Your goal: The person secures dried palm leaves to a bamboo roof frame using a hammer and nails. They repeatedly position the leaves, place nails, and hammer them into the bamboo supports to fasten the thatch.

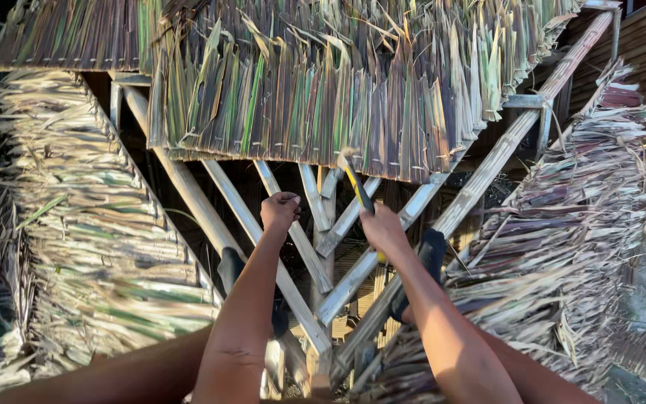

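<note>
Head view: right hand [383,228] clamped around hammer [358,187] with yellow-black handle, head up against lower edge of palm-leaf thatch panel [300,82]. Left hand [280,211] curled into a fist just beside a bamboo rafter [293,232], contents hidden. Black shoes [431,254] rest on the rafters. Layered thatch [76,224] on both sides.

Thatch panel [300,90] lies across the upper rafters [293,247], thatched slopes to left [76,224] and right [570,247]; both hands, hammer [358,187] between, work just below it.
</note>
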